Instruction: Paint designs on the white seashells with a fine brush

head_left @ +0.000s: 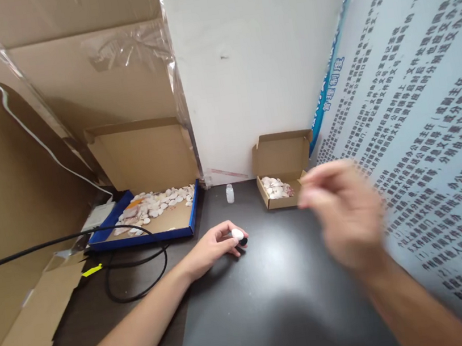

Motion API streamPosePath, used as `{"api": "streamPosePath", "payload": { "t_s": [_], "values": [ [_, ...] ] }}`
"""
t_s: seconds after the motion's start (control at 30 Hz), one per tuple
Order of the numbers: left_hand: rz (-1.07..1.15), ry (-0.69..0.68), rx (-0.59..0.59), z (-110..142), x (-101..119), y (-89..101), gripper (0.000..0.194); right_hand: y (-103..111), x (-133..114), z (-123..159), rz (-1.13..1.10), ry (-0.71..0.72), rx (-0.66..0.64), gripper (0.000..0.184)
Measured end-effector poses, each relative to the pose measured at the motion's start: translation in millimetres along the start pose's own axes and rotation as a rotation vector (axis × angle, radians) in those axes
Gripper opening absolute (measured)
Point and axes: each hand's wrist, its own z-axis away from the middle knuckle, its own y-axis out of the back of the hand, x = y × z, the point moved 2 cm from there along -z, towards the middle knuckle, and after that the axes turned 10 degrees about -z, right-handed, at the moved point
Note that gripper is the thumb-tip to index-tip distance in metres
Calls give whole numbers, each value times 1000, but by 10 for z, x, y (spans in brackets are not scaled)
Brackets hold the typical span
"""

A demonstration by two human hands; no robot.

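Note:
Just above the grey tabletop, my left hand (218, 241) is closed, with a small white shell (237, 234) between its thumb and fingers. Below the shell, at the fingertips, shows a small black piece (243, 242) whose kind I cannot make out. My right hand (346, 217) is raised at the right, smeared by motion. Its fingertips overlap the right side of the small cardboard box (287, 202) in view, and whether they hold anything is unclear. White shells (275, 188) lie heaped in that box. A little glass bottle (229, 194) with whitish contents stands upright behind my left hand.
At the left stands a blue-edged box (145, 238) with its lid raised, holding many white shells (158, 204). A black cable (134, 262) loops in front of it, near a yellow strip (92, 270). Cardboard walls the left; a printed panel (428, 111) rises at the right.

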Motion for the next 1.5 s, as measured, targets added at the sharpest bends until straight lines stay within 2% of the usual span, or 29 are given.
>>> {"api": "streamPosePath", "payload": {
  "t_s": [0.07,0.13,0.23,0.33,0.47,0.57,0.73,0.87,1.0,1.07,1.17,1.33,1.5],
  "values": [
    [80,-2,28,1,-2,6,28,-261,216,66,32,-139,-179,27],
    [127,-18,56,4,11,15,29,-500,444,184,84,-279,-353,27],
    [97,-40,66,13,48,11,28,-704,656,362,148,-333,-477,36],
    [8,-65,28,18,68,-26,28,-780,725,469,171,-347,-516,43],
    [-6,-90,-22,17,55,-75,30,-825,761,498,139,-377,-518,39],
    [7,-74,-21,19,59,-78,31,-813,822,479,60,-462,-474,37],
    [66,-28,115,-9,21,-2,30,-718,944,439,-71,-583,-336,49],
    [130,29,172,-48,-83,60,30,-710,937,447,-185,-565,-322,52],
    [115,45,166,-55,-108,62,30,-728,892,461,-146,-538,-383,48],
    [97,48,166,-54,-100,51,30,-712,886,452,-120,-544,-361,47],
    [61,31,160,-54,-84,37,32,-681,877,436,-142,-536,-310,51],
    [-64,6,116,-52,-70,28,31,-683,860,438,-174,-502,-344,57],
    [-145,-7,110,-34,-57,28,29,-663,876,423,-196,-537,-287,61]
  ]
}}
